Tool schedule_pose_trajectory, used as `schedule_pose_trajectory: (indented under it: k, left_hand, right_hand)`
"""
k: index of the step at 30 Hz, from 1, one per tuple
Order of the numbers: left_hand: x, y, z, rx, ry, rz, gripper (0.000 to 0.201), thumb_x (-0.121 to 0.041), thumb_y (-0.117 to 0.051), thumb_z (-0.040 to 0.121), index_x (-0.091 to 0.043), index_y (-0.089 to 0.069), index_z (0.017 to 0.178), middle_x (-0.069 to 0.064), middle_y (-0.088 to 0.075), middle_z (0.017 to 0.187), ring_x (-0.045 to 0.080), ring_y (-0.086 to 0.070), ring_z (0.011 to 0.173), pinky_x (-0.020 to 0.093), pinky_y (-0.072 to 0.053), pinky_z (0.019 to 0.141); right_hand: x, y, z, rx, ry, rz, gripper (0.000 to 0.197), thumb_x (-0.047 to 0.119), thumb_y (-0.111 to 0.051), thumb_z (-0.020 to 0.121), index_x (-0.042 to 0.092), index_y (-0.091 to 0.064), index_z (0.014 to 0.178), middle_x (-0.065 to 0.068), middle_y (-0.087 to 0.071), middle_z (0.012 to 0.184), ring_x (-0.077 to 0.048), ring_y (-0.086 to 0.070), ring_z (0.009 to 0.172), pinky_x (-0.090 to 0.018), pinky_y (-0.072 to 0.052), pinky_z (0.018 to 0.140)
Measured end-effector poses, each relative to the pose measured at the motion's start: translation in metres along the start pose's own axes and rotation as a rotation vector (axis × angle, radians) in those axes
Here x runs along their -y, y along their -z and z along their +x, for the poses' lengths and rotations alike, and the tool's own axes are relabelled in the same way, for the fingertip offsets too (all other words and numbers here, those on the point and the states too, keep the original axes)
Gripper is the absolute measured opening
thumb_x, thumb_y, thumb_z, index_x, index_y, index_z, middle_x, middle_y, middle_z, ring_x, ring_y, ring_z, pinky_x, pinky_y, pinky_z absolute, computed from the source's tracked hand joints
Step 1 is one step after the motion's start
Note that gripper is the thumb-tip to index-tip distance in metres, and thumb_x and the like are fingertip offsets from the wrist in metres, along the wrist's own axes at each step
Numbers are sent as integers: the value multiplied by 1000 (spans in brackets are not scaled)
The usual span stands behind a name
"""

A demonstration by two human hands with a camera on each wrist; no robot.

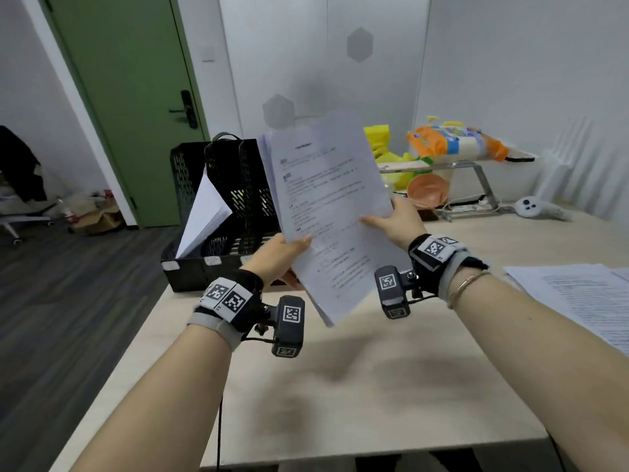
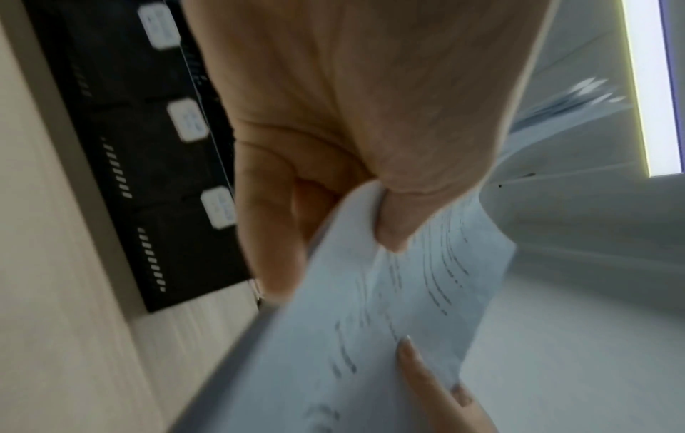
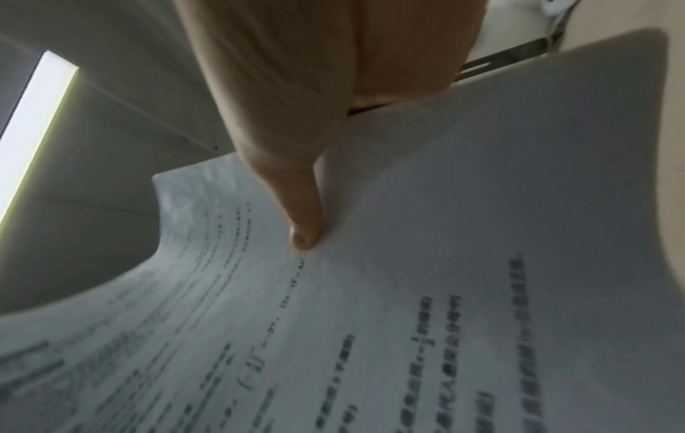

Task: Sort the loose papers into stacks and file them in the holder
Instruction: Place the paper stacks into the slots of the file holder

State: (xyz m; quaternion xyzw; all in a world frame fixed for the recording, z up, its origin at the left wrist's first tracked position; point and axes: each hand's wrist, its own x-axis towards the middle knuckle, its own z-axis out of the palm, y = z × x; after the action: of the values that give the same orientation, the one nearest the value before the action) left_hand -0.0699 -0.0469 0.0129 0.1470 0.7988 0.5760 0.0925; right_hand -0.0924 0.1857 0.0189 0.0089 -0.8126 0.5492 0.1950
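A stack of printed white papers (image 1: 326,212) is held tilted upright in the air above the light wooden table (image 1: 357,386). My left hand (image 1: 286,257) pinches its lower left edge, thumb on the front sheet (image 2: 407,293). My right hand (image 1: 398,221) grips the right edge, its thumb pressing on the printed face (image 3: 444,263). Behind the stack stands a black mesh file holder (image 1: 224,212) at the table's far left corner; its left slot holds a leaning bundle of white sheets (image 1: 204,216). The holder's labelled front (image 2: 148,164) shows in the left wrist view.
More printed papers (image 1: 585,301) lie on the table at the right edge. At the back right a low rack (image 1: 476,185) carries a colourful bag, yellow sponges and an orange bowl; a white controller (image 1: 531,207) lies beside it. A green door stands at the left.
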Motion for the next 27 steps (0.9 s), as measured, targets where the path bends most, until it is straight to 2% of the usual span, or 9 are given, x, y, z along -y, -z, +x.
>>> schedule_pose_trajectory:
  k: [3, 5, 11, 14, 17, 19, 23, 25, 27]
  left_hand:
    - [2, 18, -4, -129, -54, 0, 21, -28, -43, 100, -14, -59, 98, 5, -65, 79, 14, -66, 58, 25, -50, 39]
    - [4, 32, -5, -220, -74, 19, 24, -28, -42, 101, -10, -57, 102, 4, -63, 80, 15, -64, 59, 25, -51, 40]
    - [4, 75, -5, -489, -124, 39, 24, -27, -37, 103, -9, -52, 109, 11, -62, 91, 23, -63, 64, 24, -54, 42]
    - [4, 91, -3, -597, -130, 154, 27, -28, -37, 102, -8, -55, 98, 20, -64, 95, 31, -66, 65, 29, -56, 43]
    - [3, 100, 1, -693, -116, 251, 31, -26, -35, 103, -17, -50, 76, 13, -59, 86, 14, -64, 62, 15, -49, 38]
    - [2, 105, 5, -750, -108, 321, 33, -24, -33, 103, -15, -48, 76, 6, -53, 79, 11, -58, 58, 8, -41, 35]
    - [1, 114, 18, -813, -119, 436, 40, -25, -31, 103, 2, -56, 88, 13, -55, 79, 23, -59, 63, 15, -46, 39]
    - [1, 117, 27, -817, -123, 464, 41, -25, -30, 103, 4, -56, 89, 16, -57, 83, 30, -61, 68, 32, -53, 47]
    - [3, 120, 37, -831, -101, 523, 40, -25, -30, 103, 3, -54, 90, 16, -55, 86, 27, -57, 67, 30, -48, 45]
  right_hand:
    - [7, -30, 17, -31, 70, -148, 92, 18, -83, 69, 5, -28, 142, -16, -45, 137, -26, -46, 125, -36, -36, 105]
    - [12, -50, 21, 13, 129, -373, 101, 31, -82, 69, 6, -21, 146, -15, -30, 148, -26, -27, 138, -37, -21, 114]
    - [23, -123, 29, 307, 247, -662, 67, 61, -56, 80, 16, -49, 128, -9, -43, 134, -29, -33, 131, -49, -27, 108]
    - [33, -149, 30, 421, 300, -549, 50, 51, -53, 87, 15, -55, 122, -5, -54, 125, -25, -45, 123, -38, -32, 103]
    - [44, -168, 29, 532, 289, -501, 53, 46, -49, 92, 16, -44, 136, -5, -49, 138, -24, -38, 132, -52, -12, 115]
    - [50, -181, 33, 569, 283, -536, 58, 46, -45, 94, 16, -34, 143, -4, -41, 146, -23, -31, 138, -53, -3, 115]
    - [60, -200, 43, 642, 286, -472, 57, 41, -41, 98, 13, -28, 146, -6, -37, 149, -25, -32, 138, -50, -10, 117]
    - [62, -208, 51, 656, 285, -430, 53, 36, -41, 98, 13, -30, 145, -8, -41, 147, -26, -36, 136, -50, -13, 116]
    - [60, -218, 61, 666, 278, -424, 54, 34, -42, 98, 13, -29, 146, -8, -41, 147, -25, -36, 137, -51, -14, 116]
